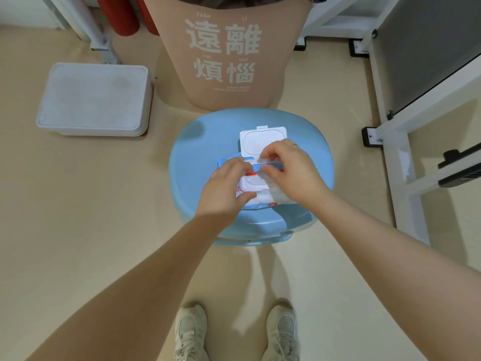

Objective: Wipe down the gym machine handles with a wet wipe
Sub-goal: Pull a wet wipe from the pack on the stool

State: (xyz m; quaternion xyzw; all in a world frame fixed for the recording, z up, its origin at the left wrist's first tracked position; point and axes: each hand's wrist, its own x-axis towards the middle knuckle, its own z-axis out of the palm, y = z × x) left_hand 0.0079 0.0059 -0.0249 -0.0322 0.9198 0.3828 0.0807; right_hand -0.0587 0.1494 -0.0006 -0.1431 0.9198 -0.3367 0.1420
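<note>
- Two pale mesh sneakers (191, 332) sat at the bottom edge, toes pointing up-frame, on the beige floor (78, 230); both bare forearms ran up from the lower corners toward centre.
- Far left: white rectangular lidded plastic box (95, 99) lay flat on the floor, lid dusty, well apart from the stool.
- Behind it: white metal frame leg (100, 40) with a bolted foot plate, red cylindrical pads (122, 15) just beside it at the top edge.
- Centre top: tan tapered bin (229, 53) with large white Chinese characters stood just behind the stool.
- Centre: round light-blue plastic stool (182, 162) carried the white soft pack of wet wipes (263, 201) on its seat.
- Pack's white hinged flip lid (260, 140) stood open, swung to the far side.
- Left hand (223, 183) rested on the pack's left side, thumb against the near edge, fingers curled onto the top; it pinned the pack down.
- Right hand (289, 168), gold ring (293, 145) on one finger, was at the pack's opening with fingertips pinched together; whether a wipe was between them could not be told, fingers hid it.
- Right: white machine frame tubes (395, 157) with black end caps, grey panel (426, 48) above them, black bracket (458, 168) at far right.
</note>
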